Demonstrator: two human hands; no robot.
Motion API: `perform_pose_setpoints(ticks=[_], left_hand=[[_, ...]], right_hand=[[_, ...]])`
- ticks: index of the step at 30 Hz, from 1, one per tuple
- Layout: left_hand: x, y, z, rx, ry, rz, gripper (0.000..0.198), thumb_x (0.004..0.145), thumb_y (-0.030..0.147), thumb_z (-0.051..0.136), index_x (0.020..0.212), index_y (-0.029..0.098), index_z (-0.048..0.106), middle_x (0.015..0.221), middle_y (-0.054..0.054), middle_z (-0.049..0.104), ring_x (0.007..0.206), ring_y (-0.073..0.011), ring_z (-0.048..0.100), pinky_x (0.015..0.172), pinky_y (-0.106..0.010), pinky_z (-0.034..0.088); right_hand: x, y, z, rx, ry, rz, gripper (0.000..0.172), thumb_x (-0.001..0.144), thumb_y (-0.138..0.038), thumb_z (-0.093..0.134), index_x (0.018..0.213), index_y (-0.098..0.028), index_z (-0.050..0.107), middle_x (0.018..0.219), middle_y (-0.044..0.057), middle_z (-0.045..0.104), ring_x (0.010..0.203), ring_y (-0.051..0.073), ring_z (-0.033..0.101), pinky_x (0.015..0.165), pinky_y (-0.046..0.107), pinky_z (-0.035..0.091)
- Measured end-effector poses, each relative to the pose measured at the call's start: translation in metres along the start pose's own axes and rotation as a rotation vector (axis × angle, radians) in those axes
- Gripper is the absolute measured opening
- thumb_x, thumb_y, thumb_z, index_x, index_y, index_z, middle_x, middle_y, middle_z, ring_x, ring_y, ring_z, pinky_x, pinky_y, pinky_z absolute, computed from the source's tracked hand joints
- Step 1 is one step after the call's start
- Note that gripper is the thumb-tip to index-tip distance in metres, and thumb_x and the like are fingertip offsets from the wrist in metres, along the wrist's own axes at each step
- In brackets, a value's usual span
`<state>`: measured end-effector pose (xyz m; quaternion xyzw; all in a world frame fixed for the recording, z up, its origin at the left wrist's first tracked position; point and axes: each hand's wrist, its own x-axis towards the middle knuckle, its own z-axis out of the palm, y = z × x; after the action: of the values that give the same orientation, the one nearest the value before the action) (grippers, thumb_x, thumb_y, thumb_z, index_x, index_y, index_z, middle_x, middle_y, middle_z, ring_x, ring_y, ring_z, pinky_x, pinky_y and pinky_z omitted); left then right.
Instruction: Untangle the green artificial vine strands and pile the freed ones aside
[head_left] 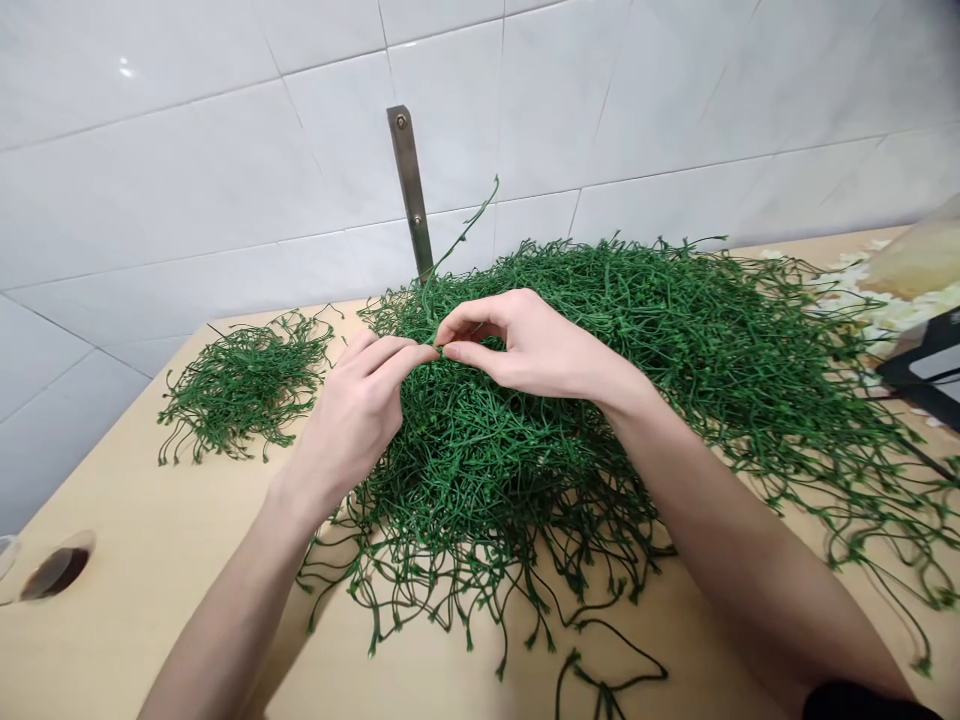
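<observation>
A big heap of thin green plastic stems (600, 400) covers the middle and right of a light wooden table (150, 560). Over the heap's near left part, my left hand (356, 420) and my right hand (525, 345) meet fingertip to fingertip. Both pinch the same green stem (439, 305) between thumb and forefinger. That stem runs up and away from the pinch, its tip curling in front of the wall. A smaller pile of the same green stems (247, 385) lies apart at the table's far left.
White tiled wall (225, 180) stands right behind the table, with a metal bracket (411, 190) screwed to it. A glass with dark liquid (45, 570) sits at the near left edge. White flower pieces (877, 300) and a dark object (926, 375) lie at the far right.
</observation>
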<state>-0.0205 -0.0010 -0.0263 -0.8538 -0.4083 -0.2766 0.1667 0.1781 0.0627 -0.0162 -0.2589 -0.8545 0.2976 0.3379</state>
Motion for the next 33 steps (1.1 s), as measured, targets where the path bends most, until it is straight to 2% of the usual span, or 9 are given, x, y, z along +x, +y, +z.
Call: perform_pose_setpoints(ticks=[5,12,20,29,33], left_hand=[[-0.001,0.000,0.000,0.026,0.011,0.022,0.044,0.086,-0.007,0.037,0.107,0.019,0.066,0.099,-0.007,0.070,0.083,-0.0183,0.057,0.073,-0.030,0.051],[-0.001,0.000,0.000,0.030,-0.056,-0.008,0.042,0.083,-0.008,0.037,0.102,0.017,0.064,0.096,-0.007,0.068,0.086,-0.0186,0.058,0.074,-0.029,0.050],[0.002,0.004,-0.004,-0.029,-0.085,-0.079,0.037,0.085,-0.003,0.039,0.101,0.018,0.065,0.094,-0.006,0.068,0.085,-0.0172,0.063,0.073,-0.027,0.051],[0.003,0.008,-0.007,-0.071,-0.049,-0.115,0.025,0.093,0.006,0.044,0.100,0.017,0.065,0.094,-0.006,0.070,0.084,-0.0157,0.065,0.074,-0.026,0.051],[0.004,0.010,-0.008,-0.093,-0.047,-0.144,0.022,0.094,0.009,0.044,0.098,0.019,0.064,0.093,-0.004,0.070,0.080,-0.0142,0.065,0.073,-0.025,0.051]], right_hand=[[0.000,0.002,-0.003,0.038,-0.044,0.000,0.018,0.089,-0.018,0.054,0.091,-0.012,0.071,0.082,0.004,0.071,0.072,0.012,0.059,0.069,0.029,0.045],[0.000,-0.001,-0.002,0.027,-0.074,0.014,0.016,0.087,-0.016,0.055,0.088,-0.013,0.070,0.078,0.003,0.068,0.068,0.011,0.056,0.065,0.028,0.043],[-0.001,-0.004,0.002,0.046,-0.039,0.047,0.008,0.077,-0.018,0.060,0.075,-0.014,0.066,0.070,0.002,0.062,0.063,0.011,0.052,0.061,0.026,0.044],[0.001,-0.003,0.006,0.182,-0.063,0.111,0.006,0.073,-0.017,0.062,0.078,-0.014,0.064,0.067,-0.001,0.057,0.061,0.009,0.047,0.058,0.025,0.041],[0.002,-0.002,0.008,0.168,-0.035,0.116,0.004,0.073,-0.018,0.062,0.074,-0.015,0.062,0.066,-0.002,0.055,0.060,0.009,0.046,0.058,0.026,0.040]])
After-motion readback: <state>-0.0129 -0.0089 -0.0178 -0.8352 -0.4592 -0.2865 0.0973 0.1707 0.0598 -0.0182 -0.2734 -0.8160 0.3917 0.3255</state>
